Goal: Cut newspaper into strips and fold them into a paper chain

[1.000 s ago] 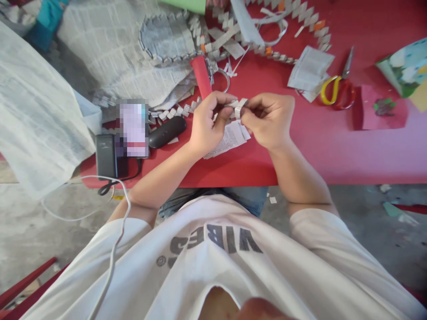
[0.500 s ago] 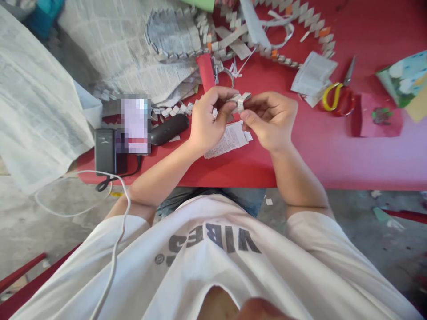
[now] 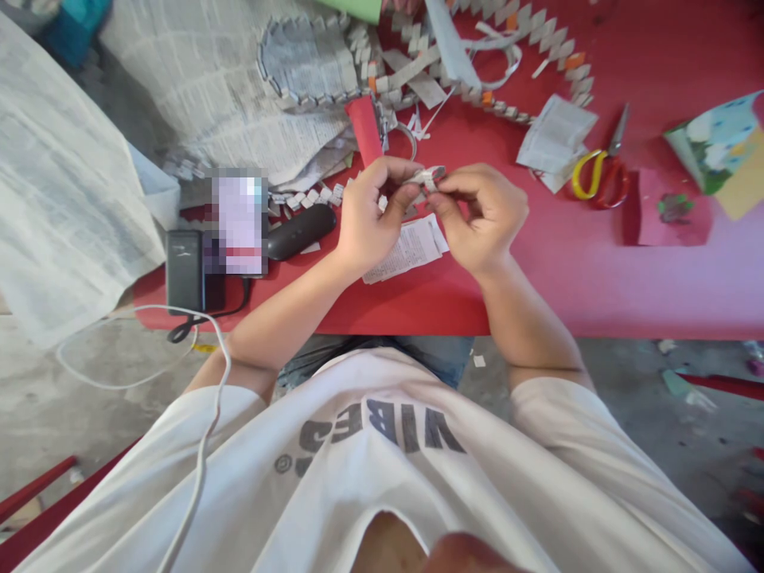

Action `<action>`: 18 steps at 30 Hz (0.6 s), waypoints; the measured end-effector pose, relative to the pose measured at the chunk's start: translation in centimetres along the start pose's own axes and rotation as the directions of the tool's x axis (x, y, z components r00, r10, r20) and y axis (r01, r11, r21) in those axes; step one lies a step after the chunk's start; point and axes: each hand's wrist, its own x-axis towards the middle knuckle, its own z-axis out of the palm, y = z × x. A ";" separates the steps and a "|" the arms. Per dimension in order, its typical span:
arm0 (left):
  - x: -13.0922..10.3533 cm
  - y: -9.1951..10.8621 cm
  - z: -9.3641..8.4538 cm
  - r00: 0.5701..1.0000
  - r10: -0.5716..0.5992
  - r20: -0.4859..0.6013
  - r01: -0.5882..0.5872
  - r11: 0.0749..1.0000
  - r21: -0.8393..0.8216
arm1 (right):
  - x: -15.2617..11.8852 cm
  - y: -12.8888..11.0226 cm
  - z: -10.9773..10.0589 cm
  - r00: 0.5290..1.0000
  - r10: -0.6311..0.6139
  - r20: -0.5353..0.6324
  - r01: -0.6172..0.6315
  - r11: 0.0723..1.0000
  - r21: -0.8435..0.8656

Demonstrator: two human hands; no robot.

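Observation:
Between my hands is a small folded piece of printed paper (image 3: 428, 177), looped at its top. My left hand (image 3: 373, 215) is closed, pinching it from the left with thumb and forefinger. From the right, the thumb and forefinger of my right hand (image 3: 485, 215) are pressed on the same piece. Just below lie printed paper strips (image 3: 409, 253) on the red table (image 3: 406, 310). A chain of folded white paper (image 3: 316, 196) runs toward my left hand, which hides part of it. A red folded piece (image 3: 365, 131) stands beyond that hand.
Scissors (image 3: 614, 143) with yellow and red handles lie right of my hands. A black oblong case (image 3: 303, 231), a blurred-out phone (image 3: 239, 227) and a black power bank (image 3: 185, 272) are at left. A white cable (image 3: 206, 446) crosses my shirt. Long paper chains (image 3: 555, 40) spread across the back.
My right hand has moved slightly left and its fingertips have closed in on the folded paper piece. The whole view has shifted slightly.

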 end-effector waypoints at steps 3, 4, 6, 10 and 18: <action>-0.1 0.0 0.0 1.000 -0.004 0.023 0.004 1.000 0.005 | 0.3 0.3 -0.3 1.000 -0.017 0.009 0.018 0.998 -0.057; -0.1 0.0 0.0 0.999 -0.002 0.032 0.002 1.000 0.009 | 0.3 0.4 -0.3 1.000 -0.024 0.009 0.024 0.998 -0.066; -0.2 -0.1 0.1 0.999 0.000 0.046 -0.001 1.000 0.017 | 0.4 0.7 -0.3 0.999 -0.033 0.010 0.034 0.996 -0.079; -0.2 0.0 0.1 0.999 -0.019 0.033 0.018 1.000 0.016 | 0.3 1.0 -0.2 0.999 -0.043 -0.011 0.043 0.997 -0.066; 0.0 1.4 -0.6 0.999 -0.022 0.041 0.021 0.999 0.039 | 0.8 1.1 -1.3 0.984 -0.162 0.076 0.172 0.974 -0.148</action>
